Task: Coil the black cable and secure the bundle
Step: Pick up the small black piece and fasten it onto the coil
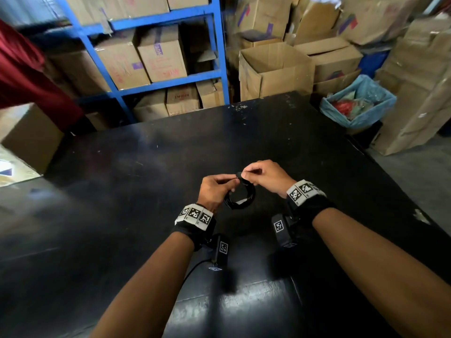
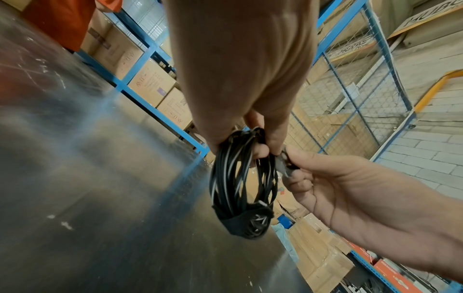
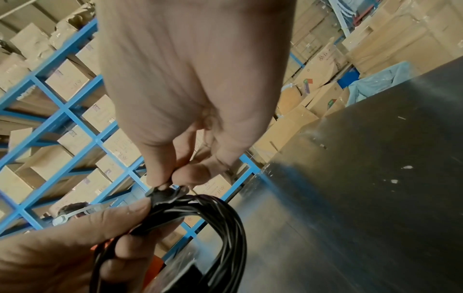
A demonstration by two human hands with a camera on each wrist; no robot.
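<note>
The thin black glossy cable [image 2: 240, 178] is wound into a small round coil of many loops, held in the air above the dark, scuffed surface [image 1: 146, 154], near its front middle. At the coil's low end in the left wrist view a black fabric strap [image 2: 243, 222] wraps the strands together. At the top of the coil a second short black strap end [image 3: 164, 195] stands out from the bundle.

The left hand [image 1: 214, 189] curls its fingers and thumb round the upper part of the coil. The right hand [image 1: 264, 178] pinches the short strap end between thumb and forefinger, its other fingers curled in; the two hands nearly touch there.

From the head view the coil is small and black on black, so its strands and straps are hard to tell apart. Whether the top strap is already fastened cannot be told. The cable's plugs are not made out.

The surface runs wide and bare to both sides and beyond the hands. Past its far edge stand blue metal shelves [image 1: 156, 84] of brown cardboard boxes [image 1: 273, 71] and a bin with a blue plastic liner [image 1: 358, 103].
</note>
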